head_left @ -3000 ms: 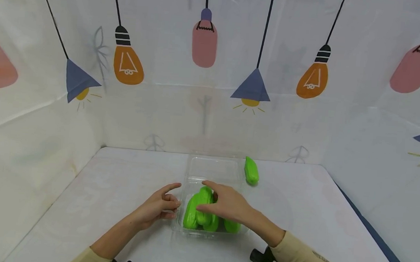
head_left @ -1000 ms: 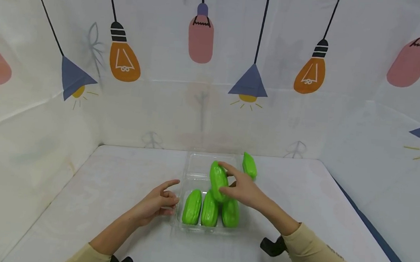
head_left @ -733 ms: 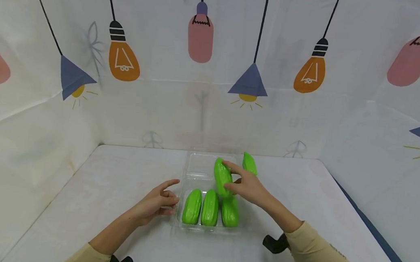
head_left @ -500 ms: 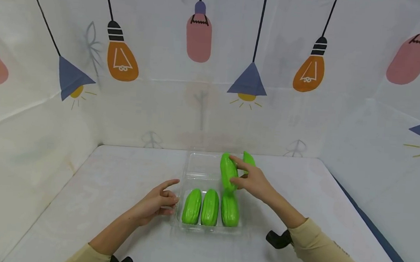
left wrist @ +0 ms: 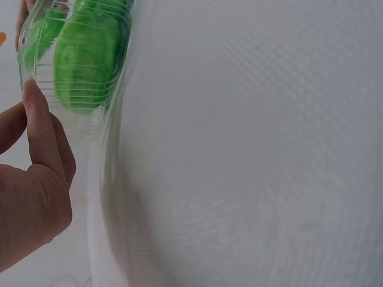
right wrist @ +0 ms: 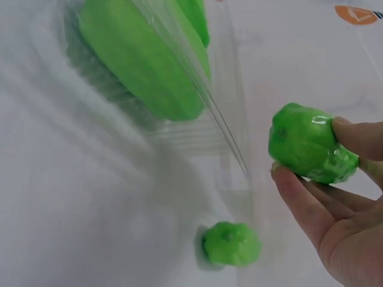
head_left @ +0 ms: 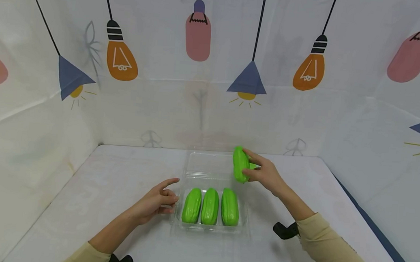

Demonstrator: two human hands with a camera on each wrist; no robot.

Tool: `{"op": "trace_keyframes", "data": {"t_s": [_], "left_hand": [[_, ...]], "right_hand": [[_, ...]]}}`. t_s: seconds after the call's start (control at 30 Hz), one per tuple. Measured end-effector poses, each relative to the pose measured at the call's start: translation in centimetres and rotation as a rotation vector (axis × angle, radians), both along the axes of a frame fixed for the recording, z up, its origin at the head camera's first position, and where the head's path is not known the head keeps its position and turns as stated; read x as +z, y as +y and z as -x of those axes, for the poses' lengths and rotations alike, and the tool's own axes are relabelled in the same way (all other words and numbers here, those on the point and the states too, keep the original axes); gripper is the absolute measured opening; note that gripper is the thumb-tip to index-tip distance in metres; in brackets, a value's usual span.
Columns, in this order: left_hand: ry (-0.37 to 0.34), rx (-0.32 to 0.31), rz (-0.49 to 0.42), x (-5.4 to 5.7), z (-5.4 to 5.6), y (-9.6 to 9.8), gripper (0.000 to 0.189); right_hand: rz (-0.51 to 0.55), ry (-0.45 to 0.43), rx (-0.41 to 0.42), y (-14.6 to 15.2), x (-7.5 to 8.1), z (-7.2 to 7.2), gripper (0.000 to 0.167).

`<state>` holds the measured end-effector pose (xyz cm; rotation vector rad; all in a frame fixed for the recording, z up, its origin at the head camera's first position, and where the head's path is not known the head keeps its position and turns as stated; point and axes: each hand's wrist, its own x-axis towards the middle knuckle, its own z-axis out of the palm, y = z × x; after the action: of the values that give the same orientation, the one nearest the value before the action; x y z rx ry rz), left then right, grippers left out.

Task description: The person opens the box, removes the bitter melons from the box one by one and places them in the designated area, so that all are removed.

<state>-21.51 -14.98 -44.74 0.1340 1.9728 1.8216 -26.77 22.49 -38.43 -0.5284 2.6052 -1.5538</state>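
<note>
My right hand point(head_left: 267, 174) holds a glossy green ridged toy bitter melon point(head_left: 240, 164) between thumb and fingers, raised above the back right of the clear plastic clamshell box point(head_left: 207, 228). In the right wrist view the lobed end of this held bitter melon point(right wrist: 305, 142) faces the camera. Three more of the same kind lie side by side in the box: a left one point(head_left: 191, 206), a middle one point(head_left: 210, 206) and a right one point(head_left: 230, 207). My left hand point(head_left: 151, 204) is at the box's left side, a fingertip touching its rim in the left wrist view, index finger extended.
Another green bitter melon point(right wrist: 232, 244) lies on the white table point(head_left: 126, 182), mostly hidden behind my right hand in the head view. The box's open lid point(head_left: 207, 163) lies back toward the rear wall. White printed sheets surround the table.
My right hand has lifted a bitter melon out of the box and carried it back and to the right. The three below now show fully. My left hand has stayed put.
</note>
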Motion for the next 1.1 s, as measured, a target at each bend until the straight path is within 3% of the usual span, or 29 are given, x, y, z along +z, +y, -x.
{"op": "trace_keyframes", "data": {"t_s": [0.4, 1.1], "left_hand": [[0.0, 0.003, 0.0, 0.2, 0.0, 0.0, 0.073], [-0.01, 0.015, -0.005, -0.3, 0.5, 0.0, 0.072]], "right_hand": [[-0.04, 0.0, -0.042, 1.6, -0.2, 0.4, 0.074], [-0.026, 0.027, -0.154, 4.1, -1.3, 3.2, 0.066]]}}
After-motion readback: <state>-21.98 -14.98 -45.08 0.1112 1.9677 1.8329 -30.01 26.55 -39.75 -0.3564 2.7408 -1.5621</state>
